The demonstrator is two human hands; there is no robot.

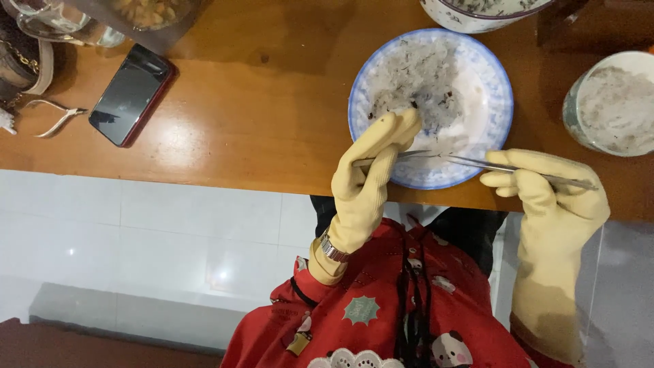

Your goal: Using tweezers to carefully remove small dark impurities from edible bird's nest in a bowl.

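Head view: a person in yellow rubber gloves works over a wooden table [259, 136], seated at its near edge.
Left hand [371, 174]: gloved, fingers curled narrowly around a thin metal tweezer [381, 159], index finger stretched forward onto the rim of the plate.
Right hand [545, 187]: gloved, pinched closed on a second long metal tweezer [518, 169] whose tips point left towards the other tool; the two tips nearly meet over the near rim.
Plate: a round white plate with a blue patterned border [494, 102] stands near the table's near edge, between the hands; it holds a pale, translucent stringy mass flecked with dark specks [419, 85].
Progress: by my judgement the picking is midway; dark bits remain in the mass, chiefly towards its near side, while part of the plate beside it lies bare.
Right edge: a white round bowl of pale cleaner-looking material [613, 102].
Far edge: part of another white bowl with dark-flecked contents [477, 13].
Left side: a dark smartphone with a red rim [131, 94]; small metal nippers [58, 117] lie beside it.
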